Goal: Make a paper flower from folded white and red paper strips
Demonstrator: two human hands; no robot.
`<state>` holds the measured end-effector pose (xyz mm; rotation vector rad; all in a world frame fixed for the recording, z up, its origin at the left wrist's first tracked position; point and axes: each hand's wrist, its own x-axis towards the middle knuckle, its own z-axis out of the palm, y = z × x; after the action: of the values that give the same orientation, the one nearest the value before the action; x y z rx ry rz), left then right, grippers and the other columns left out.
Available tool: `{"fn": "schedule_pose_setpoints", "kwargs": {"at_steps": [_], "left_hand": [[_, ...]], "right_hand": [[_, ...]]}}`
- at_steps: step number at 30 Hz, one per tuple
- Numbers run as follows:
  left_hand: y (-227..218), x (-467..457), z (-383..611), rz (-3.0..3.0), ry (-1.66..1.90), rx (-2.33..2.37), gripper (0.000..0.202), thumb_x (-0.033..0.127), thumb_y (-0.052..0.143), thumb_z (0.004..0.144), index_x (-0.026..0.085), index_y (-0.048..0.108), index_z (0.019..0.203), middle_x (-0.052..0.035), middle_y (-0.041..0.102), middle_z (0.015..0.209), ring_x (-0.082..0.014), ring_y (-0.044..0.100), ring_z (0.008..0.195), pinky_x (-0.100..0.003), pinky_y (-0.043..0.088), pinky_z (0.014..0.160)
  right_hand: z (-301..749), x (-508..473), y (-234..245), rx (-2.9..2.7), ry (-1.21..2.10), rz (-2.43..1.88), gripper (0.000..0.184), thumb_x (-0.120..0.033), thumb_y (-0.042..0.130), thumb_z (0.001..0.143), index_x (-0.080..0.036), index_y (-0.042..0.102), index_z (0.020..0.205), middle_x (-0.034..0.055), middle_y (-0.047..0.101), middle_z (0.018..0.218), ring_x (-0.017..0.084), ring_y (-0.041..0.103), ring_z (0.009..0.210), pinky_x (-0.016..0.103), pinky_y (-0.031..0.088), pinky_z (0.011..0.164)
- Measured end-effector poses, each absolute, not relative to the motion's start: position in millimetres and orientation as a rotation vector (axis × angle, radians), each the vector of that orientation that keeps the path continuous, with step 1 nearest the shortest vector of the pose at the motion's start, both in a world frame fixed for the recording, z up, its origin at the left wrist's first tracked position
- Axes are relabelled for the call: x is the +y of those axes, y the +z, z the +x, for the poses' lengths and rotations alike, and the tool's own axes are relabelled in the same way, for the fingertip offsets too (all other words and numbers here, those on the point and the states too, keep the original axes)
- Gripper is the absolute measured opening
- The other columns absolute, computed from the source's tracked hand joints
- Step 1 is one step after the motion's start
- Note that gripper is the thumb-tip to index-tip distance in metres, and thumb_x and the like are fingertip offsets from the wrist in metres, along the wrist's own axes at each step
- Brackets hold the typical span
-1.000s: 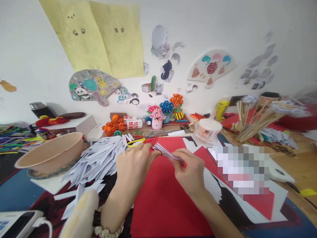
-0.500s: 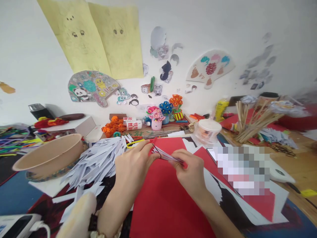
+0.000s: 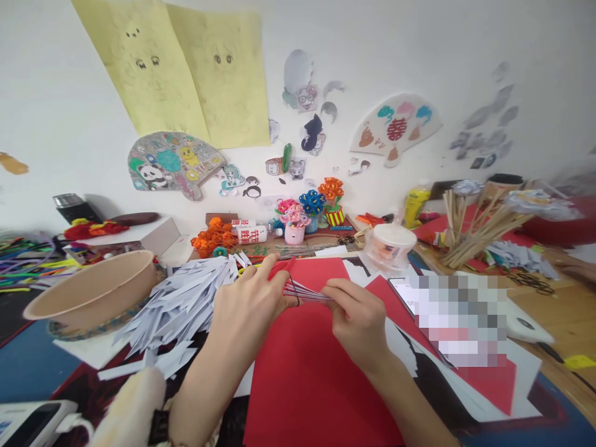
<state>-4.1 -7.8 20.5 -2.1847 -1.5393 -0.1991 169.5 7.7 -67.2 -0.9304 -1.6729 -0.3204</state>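
1. Above a broad, flat red paper sheet, a slim bundle of white paper strips is pinched by the right hand, apparently to keep it together.
2. At its other end, a thin black band is gripped by the left hand, seemingly to keep it taut.

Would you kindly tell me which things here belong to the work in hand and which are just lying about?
Seemingly part of the work: paper bundle, between left hand and right hand; black band; probably the strip pile.

Seemingly just lying about: basin; flask; yellow bottle; pink pot.
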Motion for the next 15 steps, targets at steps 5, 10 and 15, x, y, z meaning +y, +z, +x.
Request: {"fn": "schedule_pose_setpoints", "kwargs": {"at_steps": [5, 10, 15], "left_hand": [[29.9, -11.6, -1.3, -2.193, -0.104, -1.462, 0.024, 0.038, 0.074, 0.081, 0.024, 0.072, 0.1, -0.0063, 0.061, 0.136, -0.0279, 0.068, 0.094, -0.027, 0.035, 0.04], [38.0, -9.5, -3.0, -2.271, -0.012, -1.438, 0.024, 0.043, 0.076, 0.077, 0.021, 0.072, 0.086, -0.009, 0.07, 0.112, -0.0284, 0.067, 0.089, -0.026, 0.03, 0.043], [54.4, -6.3, -4.6, -2.403, 0.075, -1.334, 0.034, 0.05, 0.078, 0.071, 0.019, 0.074, 0.085, -0.0095, 0.07, 0.094, -0.0277, 0.066, 0.084, -0.026, 0.035, 0.049]], "right_hand": [[172.0, 9.1, -66.2, -1.717, -0.414, -0.919, 0.032, 0.005, 0.046, 0.083, -0.018, 0.068, 0.076, 0.0075, 0.073, 0.078, 0.019, 0.069, 0.068, 0.029, 0.051, 0.063], [172.8, 9.3, -66.7, -1.692, -0.462, -0.893, 0.037, 0.007, 0.042, 0.08, -0.018, 0.068, 0.076, 0.007, 0.073, 0.076, 0.02, 0.069, 0.067, 0.03, 0.052, 0.065], [172.3, 7.7, -65.9, -1.66, -0.465, -0.908, 0.035, 0.007, 0.044, 0.08, -0.018, 0.068, 0.076, 0.0066, 0.073, 0.075, 0.019, 0.068, 0.065, 0.029, 0.051, 0.063]]}}
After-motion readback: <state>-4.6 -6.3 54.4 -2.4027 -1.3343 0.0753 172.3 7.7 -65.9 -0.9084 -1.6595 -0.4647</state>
